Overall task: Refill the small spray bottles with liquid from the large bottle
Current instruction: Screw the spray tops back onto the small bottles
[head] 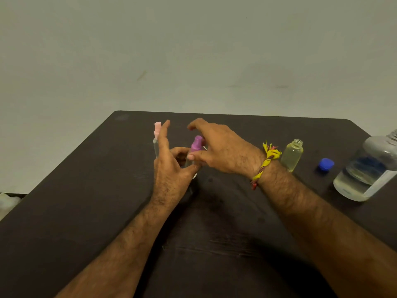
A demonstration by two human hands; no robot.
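A small clear spray bottle with a purple spray top (196,145) stands upright mid-table. My left hand (171,166) grips its clear body low down. My right hand (217,147) pinches the purple top between thumb and fingers. Behind my left hand stands a second small spray bottle with a pink top (157,134), partly hidden by my fingers. To the right an uncapped small bottle (292,154) holds pale yellowish liquid. The large clear bottle (369,168) stands at the right edge, open, with liquid in its lower part. Its blue cap (326,164) lies on the table beside it.
Everything sits on a dark brown table (107,201) set against a pale wall (193,50). A pale object (8,202) lies below the table's left edge. A yellow thread band (266,160) circles my right wrist.
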